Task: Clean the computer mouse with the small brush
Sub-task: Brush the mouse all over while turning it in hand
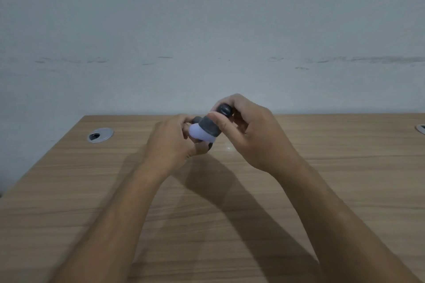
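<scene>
My right hand [250, 131] grips a small brush [209, 127] with a dark grey body and a pale, rounded tuft of bristles pointing down-left. The bristles press against the dark computer mouse [209, 146], which my left hand [171, 142] holds just above the desk. The mouse is almost wholly hidden by my left fingers and the brush; only small dark edges show. Both hands meet over the far middle of the wooden desk [230, 213].
A round silver cable grommet [100, 135] sits in the desk at the far left, and the edge of another grommet [421, 128] shows at the far right. A pale wall [207, 30] rises directly behind the desk's back edge.
</scene>
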Tool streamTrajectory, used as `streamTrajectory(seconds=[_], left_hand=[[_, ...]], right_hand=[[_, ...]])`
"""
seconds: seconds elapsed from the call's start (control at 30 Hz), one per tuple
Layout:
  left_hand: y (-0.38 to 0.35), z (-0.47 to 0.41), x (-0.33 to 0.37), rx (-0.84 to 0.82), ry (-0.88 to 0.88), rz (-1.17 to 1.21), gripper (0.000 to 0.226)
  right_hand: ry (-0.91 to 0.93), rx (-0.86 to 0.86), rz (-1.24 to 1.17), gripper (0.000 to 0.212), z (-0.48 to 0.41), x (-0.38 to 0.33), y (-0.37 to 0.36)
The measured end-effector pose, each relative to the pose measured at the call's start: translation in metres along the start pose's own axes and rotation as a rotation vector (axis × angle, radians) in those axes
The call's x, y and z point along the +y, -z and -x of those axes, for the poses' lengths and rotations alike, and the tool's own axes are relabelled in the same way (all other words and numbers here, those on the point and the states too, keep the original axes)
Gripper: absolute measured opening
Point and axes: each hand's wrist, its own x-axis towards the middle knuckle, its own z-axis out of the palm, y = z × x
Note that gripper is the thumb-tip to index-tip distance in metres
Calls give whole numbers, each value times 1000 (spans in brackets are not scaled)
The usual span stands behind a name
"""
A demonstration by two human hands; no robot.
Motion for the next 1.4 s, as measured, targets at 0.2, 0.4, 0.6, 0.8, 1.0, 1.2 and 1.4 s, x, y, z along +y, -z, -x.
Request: streamTrajectory(seconds=[0.2, 0.4, 0.6, 0.8, 1.0, 1.2, 1.4], left_hand=[[-3, 0, -3, -57, -181, -103, 43], [-3, 4, 6, -63, -302, -55, 56], [6, 4, 3, -21, -195, -12, 39], [10, 3, 2, 13, -132, 75, 31], [16, 1, -1, 4, -10, 331, 26], [23, 2, 1, 2, 59, 454, 19], [22, 4, 2, -67, 99, 478, 22]], right_hand=[[32, 109, 177, 13, 2, 18, -10], [-64, 227, 68, 11, 3, 22, -3], [15, 88, -25, 8, 2, 6, 5], [-2, 0, -87, 13, 2, 2, 10], [-85, 4, -128, 12, 7, 16, 7], [-142, -37, -20, 14, 11, 35, 1], [-158, 131, -129, 14, 4, 17, 0]])
